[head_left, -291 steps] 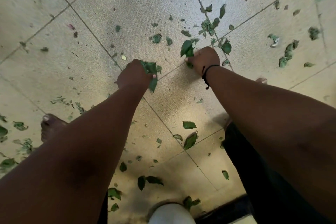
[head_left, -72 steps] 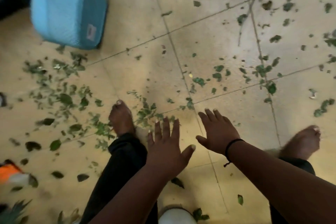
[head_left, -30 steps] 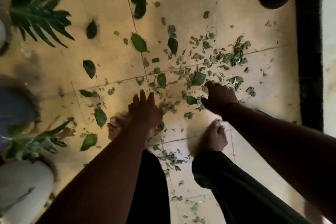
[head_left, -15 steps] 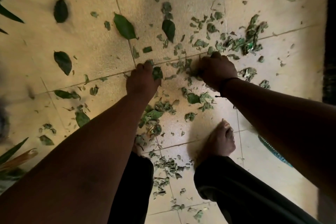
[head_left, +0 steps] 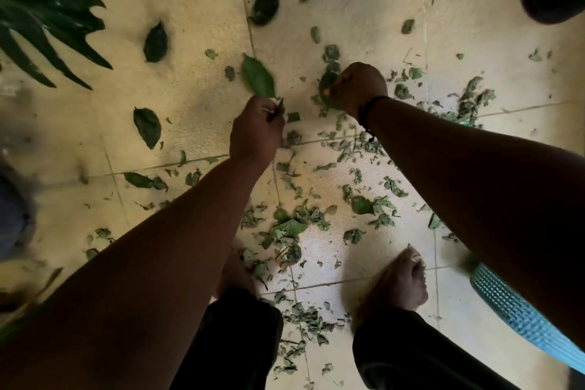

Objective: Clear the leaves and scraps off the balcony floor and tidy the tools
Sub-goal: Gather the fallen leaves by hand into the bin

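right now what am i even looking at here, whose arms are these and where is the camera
There is no machine here. The camera sits on a person's head and looks down, so the two arms reaching in from the bottom are the wearer's own, with a bare foot below. The surface is a tiled balcony floor strewn with green leaves and torn scraps. The left hand pinches the stem end of a big leaf. The right hand, with a dark band at the wrist, is curled round another leaf. A potted plant's fronds show at upper left, and a blue basket at lower right.
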`<move>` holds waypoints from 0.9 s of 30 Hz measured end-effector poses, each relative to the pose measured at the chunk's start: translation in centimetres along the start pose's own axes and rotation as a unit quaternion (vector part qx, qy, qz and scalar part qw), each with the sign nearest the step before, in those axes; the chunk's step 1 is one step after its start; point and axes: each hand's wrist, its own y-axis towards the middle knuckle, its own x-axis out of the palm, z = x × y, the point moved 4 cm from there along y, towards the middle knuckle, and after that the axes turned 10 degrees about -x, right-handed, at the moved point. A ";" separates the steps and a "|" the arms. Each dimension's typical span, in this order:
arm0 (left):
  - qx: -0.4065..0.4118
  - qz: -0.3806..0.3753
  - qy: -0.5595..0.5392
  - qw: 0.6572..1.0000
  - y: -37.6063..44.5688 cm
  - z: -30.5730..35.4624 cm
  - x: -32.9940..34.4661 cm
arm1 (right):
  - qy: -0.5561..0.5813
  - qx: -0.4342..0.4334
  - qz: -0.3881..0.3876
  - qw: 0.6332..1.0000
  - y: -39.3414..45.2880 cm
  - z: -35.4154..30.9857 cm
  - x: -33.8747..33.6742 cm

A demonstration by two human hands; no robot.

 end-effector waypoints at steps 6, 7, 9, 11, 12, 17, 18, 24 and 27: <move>0.030 0.017 -0.029 0.999 4.9 0.5 -2.7 | 0.030 0.029 0.064 0.997 0.0 0.2 0.6; 0.029 0.010 -0.028 0.999 5.6 0.5 -2.8 | 0.006 0.030 0.048 0.998 0.0 0.2 0.7; 0.021 -0.005 -0.022 1.000 6.7 0.5 -2.9 | -0.017 0.025 0.024 0.999 -0.4 -0.2 0.6; 0.007 -0.001 -0.002 1.000 7.4 0.5 -2.7 | 0.012 0.019 0.013 1.000 -0.7 -0.3 0.6; 0.000 0.010 0.005 1.000 7.7 0.6 -2.6 | 0.026 0.017 0.014 0.999 -1.0 -0.3 0.6; -0.073 0.034 0.037 0.996 8.2 1.7 -2.2 | 0.071 0.021 0.022 0.997 -2.4 0.6 1.4; -0.076 0.032 0.039 0.996 8.5 2.0 -2.0 | 0.065 0.019 0.017 0.998 -2.7 0.6 1.5; -0.113 -0.028 0.059 0.991 8.7 2.0 -1.1 | 0.074 0.017 0.028 0.997 -4.2 -0.3 1.4; -0.124 -0.055 -0.011 0.991 6.7 1.9 -2.1 | 0.110 0.029 0.028 0.993 -5.3 -1.5 0.9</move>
